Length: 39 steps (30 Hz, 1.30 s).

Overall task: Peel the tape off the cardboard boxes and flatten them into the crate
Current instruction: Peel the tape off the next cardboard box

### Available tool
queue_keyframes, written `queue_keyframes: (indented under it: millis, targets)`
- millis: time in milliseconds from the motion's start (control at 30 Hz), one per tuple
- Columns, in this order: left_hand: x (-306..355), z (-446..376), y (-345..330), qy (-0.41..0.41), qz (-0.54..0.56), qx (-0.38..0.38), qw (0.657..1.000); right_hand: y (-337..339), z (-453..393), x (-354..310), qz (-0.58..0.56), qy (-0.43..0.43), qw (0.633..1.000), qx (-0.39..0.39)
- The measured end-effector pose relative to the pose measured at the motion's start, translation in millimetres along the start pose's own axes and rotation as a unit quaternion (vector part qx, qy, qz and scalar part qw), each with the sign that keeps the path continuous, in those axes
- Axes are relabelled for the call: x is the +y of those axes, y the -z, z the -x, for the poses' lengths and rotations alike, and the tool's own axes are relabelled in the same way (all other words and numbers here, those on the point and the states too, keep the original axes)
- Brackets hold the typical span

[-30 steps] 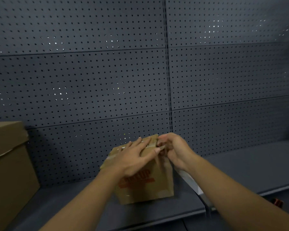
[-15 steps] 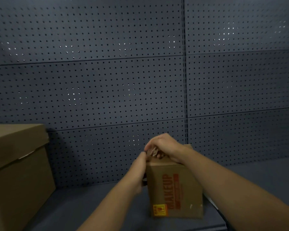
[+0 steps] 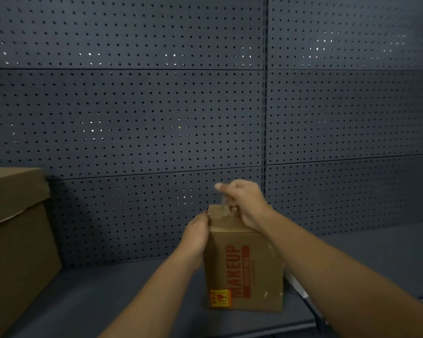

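Note:
A small cardboard box (image 3: 244, 272) with red "MAKEUP" lettering and a yellow sticker stands upright on the dark shelf (image 3: 122, 296). My left hand (image 3: 197, 236) grips its upper left edge and holds it steady. Above the box top, my right hand (image 3: 242, 201) pinches a strip of clear tape (image 3: 222, 203) between thumb and fingers. The strip runs up from the top flap, partly lifted off. No crate is in view.
A large closed cardboard box (image 3: 15, 240) stands on the shelf at the far left. A dark pegboard wall (image 3: 156, 118) rises directly behind. A vertical upright (image 3: 264, 93) splits the wall, and a second shelf section (image 3: 376, 252) extends to the right.
The small box went from tilted to standing upright on the shelf. My right hand has risen above the box top, drawing the tape strip upward. My left hand moved to the box's left edge.

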<state>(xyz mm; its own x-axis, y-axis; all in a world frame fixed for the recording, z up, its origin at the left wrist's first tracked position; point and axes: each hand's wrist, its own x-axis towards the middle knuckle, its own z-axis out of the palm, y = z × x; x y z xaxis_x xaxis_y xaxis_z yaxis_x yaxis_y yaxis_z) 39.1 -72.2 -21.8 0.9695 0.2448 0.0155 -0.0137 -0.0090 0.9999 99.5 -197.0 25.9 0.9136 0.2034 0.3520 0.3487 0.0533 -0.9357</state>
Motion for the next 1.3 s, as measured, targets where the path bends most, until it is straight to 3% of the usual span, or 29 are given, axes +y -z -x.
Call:
queue_keyframes:
  millis: [100, 333, 400, 500, 567, 633, 867, 1167, 1300]
  targets:
    - [3, -1, -2, -0.016, -0.052, 0.01, 0.998, 13, 0, -5, -0.097, -0.009, 0.994, 0.043]
    - [15, -15, 14, -0.072, -0.219, 0.022, 0.973, 14, 8, -15, -0.123, -0.055, 0.989, -0.065]
    - [23, -14, 21, -0.095, -0.281, 0.029, 0.954, 12, 12, -22, -0.154, -0.083, 0.978, -0.117]
    - [34, -11, 31, -0.154, -0.4, 0.073, 0.901, 10, 13, -25, -0.189, -0.106, 0.967, -0.13]
    - [36, -9, 28, -0.229, -0.384, 0.093, 0.89, 12, 12, -19, -0.22, -0.123, 0.957, -0.141]
    - [36, -2, 19, -0.274, -0.297, 0.081, 0.911, 17, 13, -15, -0.257, -0.134, 0.946, -0.145]
    - [41, 4, -8, -0.221, -0.108, 0.041, 0.968, 25, 11, -7, -0.3, -0.136, 0.939, -0.101]
    - [39, -17, -26, -0.239, -0.222, 0.09, 0.941, 23, 14, -5, -0.271, -0.122, 0.953, -0.065]
    - [36, -23, -30, -0.217, -0.149, 0.104, 0.959, 21, 13, -4, -0.239, -0.101, 0.966, -0.019]
